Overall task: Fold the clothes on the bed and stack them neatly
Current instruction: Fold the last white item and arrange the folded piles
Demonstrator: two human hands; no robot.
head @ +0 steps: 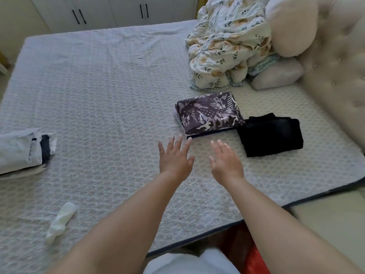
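Here both hands reach out low in the middle of the frame, holding nothing: the left hand (174,156) with fingers spread wide, the right hand (226,160) flat with fingers straight and together. Just above their fingertips lies the folded patterned garment (209,113) atop a small stack, with a folded black garment (271,134) touching its right side. The quilted bed cover (102,91) stretches wide and bare to the upper left. At the left edge rests a folded white garment (21,150); at lower left, a white sock (60,221). A crumpled floral duvet (227,44) and pillows (276,75) crowd the upper right against the tufted headboard (339,62). White wardrobe doors (110,10) line the top.
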